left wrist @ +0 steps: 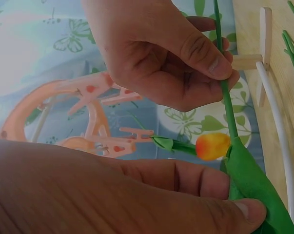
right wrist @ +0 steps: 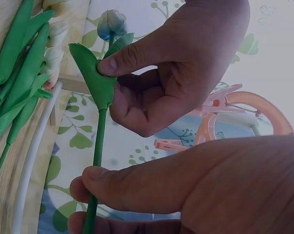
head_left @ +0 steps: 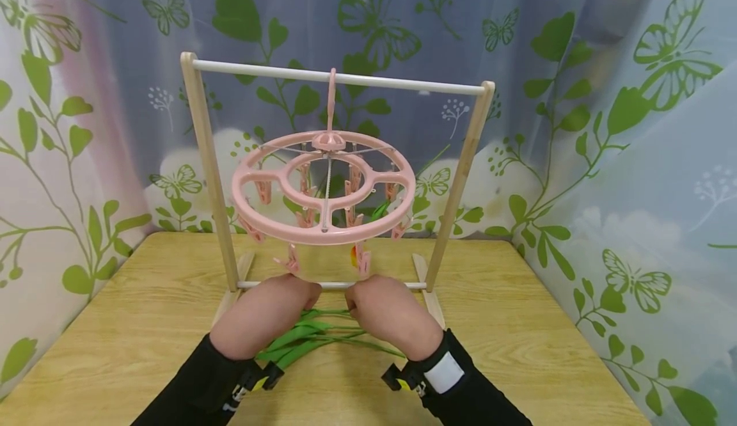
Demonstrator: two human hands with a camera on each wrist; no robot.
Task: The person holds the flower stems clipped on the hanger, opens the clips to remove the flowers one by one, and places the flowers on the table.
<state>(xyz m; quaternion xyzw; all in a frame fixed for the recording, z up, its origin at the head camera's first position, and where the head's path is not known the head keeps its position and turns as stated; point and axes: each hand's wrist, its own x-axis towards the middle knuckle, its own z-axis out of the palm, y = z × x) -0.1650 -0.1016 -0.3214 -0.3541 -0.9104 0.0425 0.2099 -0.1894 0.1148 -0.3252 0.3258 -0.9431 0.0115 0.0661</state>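
Note:
Both hands hold one artificial tulip [right wrist: 100, 136] with a pale blue-white bud, upright in the right wrist view. My left hand [head_left: 273, 311] pinches its green leaf below the bud, thumb on the outside. Lower down the stem, my right hand [head_left: 394, 314] grips it between thumb and fingers. In the head view the backs of the hands hide this tulip. Above them a pink round clip hanger [head_left: 282, 237] hangs by its hook. An orange-yellow tulip [left wrist: 212, 146] hangs head down from one of its clips, behind the held stem in the left wrist view.
More artificial tulips [head_left: 305, 333] lie on the wooden table [head_left: 144, 323], under and in front of the hands. The hanger's stand has wooden posts [head_left: 210, 157], a white top bar [head_left: 414, 82] and a low white crossbar. Leaf-printed curtains [head_left: 576, 125] enclose the table.

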